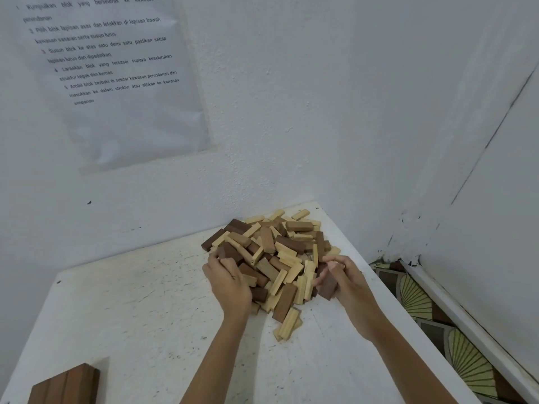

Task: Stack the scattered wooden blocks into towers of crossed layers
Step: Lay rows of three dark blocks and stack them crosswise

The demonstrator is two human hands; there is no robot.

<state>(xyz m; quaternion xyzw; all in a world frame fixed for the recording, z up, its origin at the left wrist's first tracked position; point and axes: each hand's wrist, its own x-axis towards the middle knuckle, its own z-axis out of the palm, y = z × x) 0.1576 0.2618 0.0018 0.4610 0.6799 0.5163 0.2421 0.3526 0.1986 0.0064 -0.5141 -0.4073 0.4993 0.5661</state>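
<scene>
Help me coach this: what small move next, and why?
Probably lift the brown block the right hand grips off the pile and carry it to the row of dark blocks at near left, seemingly a started layer. The left hand grips a second block.

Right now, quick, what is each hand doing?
Left hand: fingers curled round a dark block at the edge of the pile.
Right hand: gripping a reddish-brown block.

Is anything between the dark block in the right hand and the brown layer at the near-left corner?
Nothing on the table lies between the dark block and the brown layer; only the left forearm crosses that line.
</scene>
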